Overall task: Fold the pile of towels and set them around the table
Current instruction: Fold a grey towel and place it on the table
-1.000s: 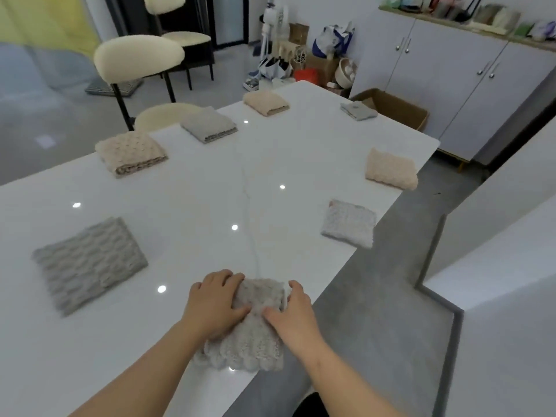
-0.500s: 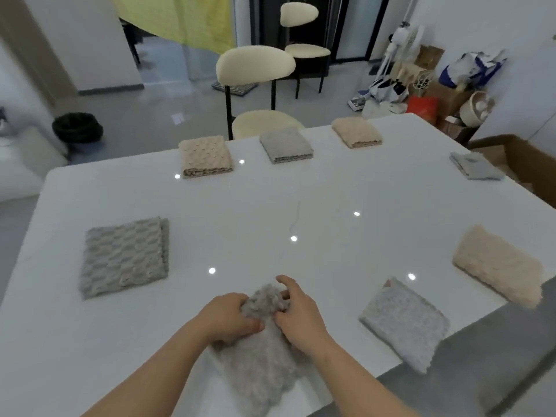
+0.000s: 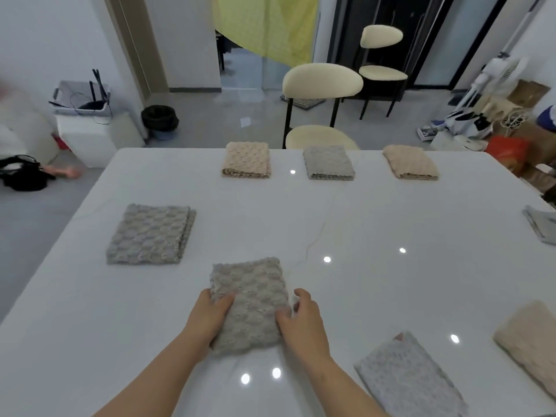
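- Folded grey towel point(image 3: 249, 305): lies flat on the white table point(image 3: 361, 224), near its front edge and left of centre, long side running away from the camera. Knobbly texture faces up.
- Left hand point(image 3: 210, 319): grips the towel's left edge near the near corner. The thumb lies on top of the cloth and the other fingers curl against the side. Their tips are hidden under the fabric.
- Right hand point(image 3: 302, 322): holds the towel's right edge at about the same level. The digits curl inward onto the cloth and one finger is lifted a little above it. The tips are blurred, so I cannot tell exactly how they pinch.
- Both forearms reach in from the bottom of the frame, bare.
- Large grey towel point(image 3: 150, 234): folded, to the left and further back, clear of the held one.
- Pale speckled towel point(image 3: 409, 377): folded, near the front right, lying at an angle.
- Beige towel at the right edge point(image 3: 529, 350): partly cut off by the frame.
- Far edge, left to right, spaced apart: beige towel point(image 3: 246, 160), small grey towel point(image 3: 328, 162), second beige towel point(image 3: 409, 162).
- Thin grey cloth point(image 3: 541, 227): at the right side of the table, partly out of frame.
- Cream chair point(image 3: 322, 82): tucked in behind the far edge.
- Yellow fabric point(image 3: 267, 25): hangs in the doorway beyond.
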`<state>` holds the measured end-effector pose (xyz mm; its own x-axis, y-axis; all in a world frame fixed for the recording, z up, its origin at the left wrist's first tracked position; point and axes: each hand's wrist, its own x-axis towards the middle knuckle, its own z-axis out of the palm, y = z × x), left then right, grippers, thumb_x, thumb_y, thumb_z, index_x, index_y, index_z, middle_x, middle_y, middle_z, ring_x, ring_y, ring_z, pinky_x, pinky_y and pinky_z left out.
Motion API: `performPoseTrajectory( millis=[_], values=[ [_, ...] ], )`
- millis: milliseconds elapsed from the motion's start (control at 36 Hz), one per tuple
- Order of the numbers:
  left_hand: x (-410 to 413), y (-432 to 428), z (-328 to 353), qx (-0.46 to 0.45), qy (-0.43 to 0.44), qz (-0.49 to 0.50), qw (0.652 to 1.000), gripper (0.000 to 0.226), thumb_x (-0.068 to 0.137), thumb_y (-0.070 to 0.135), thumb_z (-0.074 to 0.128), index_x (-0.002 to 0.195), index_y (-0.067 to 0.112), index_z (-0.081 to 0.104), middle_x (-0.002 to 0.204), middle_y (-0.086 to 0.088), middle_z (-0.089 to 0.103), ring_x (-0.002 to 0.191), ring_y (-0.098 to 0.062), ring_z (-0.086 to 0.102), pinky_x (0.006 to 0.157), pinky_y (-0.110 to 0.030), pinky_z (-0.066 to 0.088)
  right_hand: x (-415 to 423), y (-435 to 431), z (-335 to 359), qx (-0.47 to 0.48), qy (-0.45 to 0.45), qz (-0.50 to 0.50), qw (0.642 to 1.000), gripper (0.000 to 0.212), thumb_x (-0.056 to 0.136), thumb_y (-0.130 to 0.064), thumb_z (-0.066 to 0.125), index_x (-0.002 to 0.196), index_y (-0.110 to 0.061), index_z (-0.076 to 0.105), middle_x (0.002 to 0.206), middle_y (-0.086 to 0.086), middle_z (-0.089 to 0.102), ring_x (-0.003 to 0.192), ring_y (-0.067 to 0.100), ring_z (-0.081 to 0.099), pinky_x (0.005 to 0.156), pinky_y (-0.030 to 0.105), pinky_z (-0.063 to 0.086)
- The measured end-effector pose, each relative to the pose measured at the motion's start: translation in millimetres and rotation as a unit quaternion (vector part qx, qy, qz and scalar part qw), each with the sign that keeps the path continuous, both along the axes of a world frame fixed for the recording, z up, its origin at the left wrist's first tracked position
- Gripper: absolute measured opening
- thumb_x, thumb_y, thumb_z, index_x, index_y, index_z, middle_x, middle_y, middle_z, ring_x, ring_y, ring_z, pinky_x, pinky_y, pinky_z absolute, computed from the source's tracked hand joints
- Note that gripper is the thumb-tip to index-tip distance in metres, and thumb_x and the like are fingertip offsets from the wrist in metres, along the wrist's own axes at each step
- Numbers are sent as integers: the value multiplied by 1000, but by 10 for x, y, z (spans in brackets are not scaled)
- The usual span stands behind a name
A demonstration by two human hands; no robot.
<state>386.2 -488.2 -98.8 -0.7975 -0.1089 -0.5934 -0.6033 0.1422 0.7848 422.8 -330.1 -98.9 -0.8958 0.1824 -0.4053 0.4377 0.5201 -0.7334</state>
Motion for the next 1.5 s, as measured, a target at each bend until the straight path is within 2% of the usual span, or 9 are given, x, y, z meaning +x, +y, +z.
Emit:
performPoseTrajectory(
  millis=[167,306,417,500,694,833,1056,1222,1500],
  values=[
    [-22,-67,4,-25,8,-54,998,35,92,32,51,123,16,46,113,-6,60,98,-23,61,82,-35,52,-52,41,-21,-37,-32,4,999,55,87,-32,53,136,-19,32,85,-11,54,86,8,56,87,28,46],
    [-28,-90,33,8,-2,-65,998,32,91,31,54,118,15,48,107,-5,63,95,-22,63,80,-35,54,-77,24,9,-34,-39,2,999,22,87,-36,53,104,-24,46,88,-14,54,89,12,58,87,32,49],
    [51,-79,47,7,13,-13,1000,33,89,28,58,114,18,40,97,-4,60,85,-21,63,65,-30,51,-53,68,22,-63,-28,-17,997,17,88,-27,54,102,-19,48,84,-11,52,74,2,51,60,16,40],
    [118,-116,-7,-18,32,20,999,37,88,24,59,116,22,34,97,-5,59,87,-25,62,70,-33,49,-14,86,8,-77,-22,-30,996,16,88,-24,55,100,-17,49,83,-10,52,71,0,49,52,11,35],
    [190,-130,-76,-110,86,-24,990,20,90,15,54,99,13,36,92,-9,61,78,-22,55,68,-32,41,19,98,-12,-68,-10,-35,997,15,89,-31,54,94,-17,53,85,-8,56,75,3,52,60,12,38],
    [215,-193,-100,-141,111,-67,982,13,93,14,48,84,22,43,77,-3,55,64,-19,47,59,-30,36,13,108,-42,-53,-12,-16,998,14,88,-27,55,84,-13,55,83,-3,57,79,12,52,63,16,38],
    [248,-256,-65,-138,108,-125,977,25,97,13,38,88,32,52,83,-3,55,68,-16,49,59,-25,37,20,126,-68,-33,-2,12,999,16,86,-23,56,74,-15,51,76,-3,53,70,10,46,58,16,34],
    [254,-288,-27,-108,97,-137,980,8,90,25,56,92,33,53,87,4,51,75,-12,52,66,-22,42,36,155,-73,-33,3,25,999,19,87,-21,55,70,-16,48,73,-4,50,66,8,44,56,16,33],
    [346,-311,-45,-179,127,-155,963,19,85,20,64,91,32,50,78,8,45,65,-9,44,62,-19,37,51,169,-101,-11,19,58,998,27,84,-19,57,61,-18,43,73,-5,45,65,4,40,57,13,31]
  ],
)
